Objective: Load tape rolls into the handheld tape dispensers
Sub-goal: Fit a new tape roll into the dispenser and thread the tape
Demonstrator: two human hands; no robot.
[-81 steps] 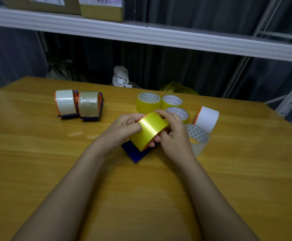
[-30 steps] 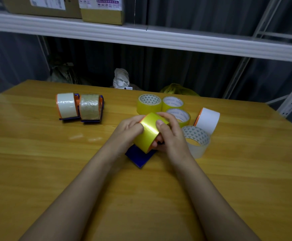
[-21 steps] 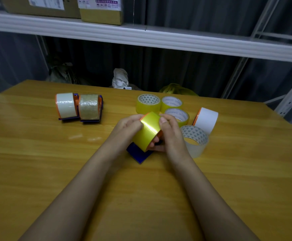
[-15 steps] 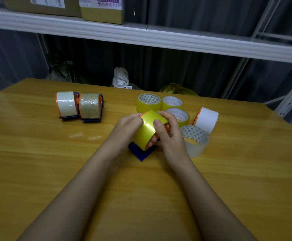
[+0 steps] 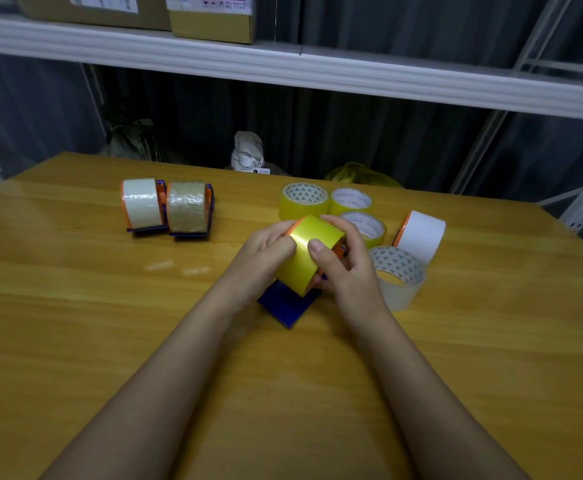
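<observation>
Yellow tape roll (image 5: 309,252) on blue dispenser (image 5: 287,304), axis tilted toward table's far-left corner; gripped by left hand (image 5: 264,251) and right hand (image 5: 343,263).

1. A wooden table (image 5: 75,341) with a yellow-brown grain fills the lower part of the view.
2. A white shelf (image 5: 318,72) runs across above the far edge of the table.
3. Two cardboard boxes stand on the shelf, one at the left (image 5: 92,8) and another (image 5: 214,20) just beside it.
4. A crumpled white bag (image 5: 247,150) and a yellow bag (image 5: 359,174) sit behind the table.
5. A dark curtain (image 5: 369,140) hangs at the back.
</observation>
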